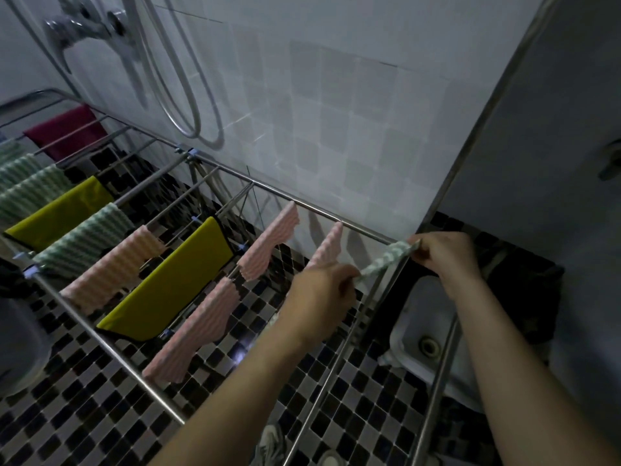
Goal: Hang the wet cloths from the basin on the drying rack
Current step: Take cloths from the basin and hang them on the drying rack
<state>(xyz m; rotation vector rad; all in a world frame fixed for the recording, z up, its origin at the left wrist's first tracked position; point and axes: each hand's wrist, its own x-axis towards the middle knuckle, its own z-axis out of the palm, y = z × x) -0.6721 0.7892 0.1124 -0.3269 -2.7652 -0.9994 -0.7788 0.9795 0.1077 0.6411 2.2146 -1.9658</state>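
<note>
A green-and-white striped cloth [386, 260] is stretched along the rightmost rod of the metal drying rack [339, 222]. My left hand [319, 297] pinches its near end and my right hand [440, 253] grips its far end at the rack's back rail. Pink striped cloths [268, 243], yellow cloths [174, 284], green striped cloths [84, 240] and a dark red cloth [67, 129] hang over the other rods. The basin [20, 344] shows partly at the left edge.
A white floor sink with a drain [426, 344] lies under the rack's right end. A shower hose and tap [181, 79] hang on the tiled wall behind. The floor is black-and-white mosaic tile. A metal door frame [487, 129] stands at the right.
</note>
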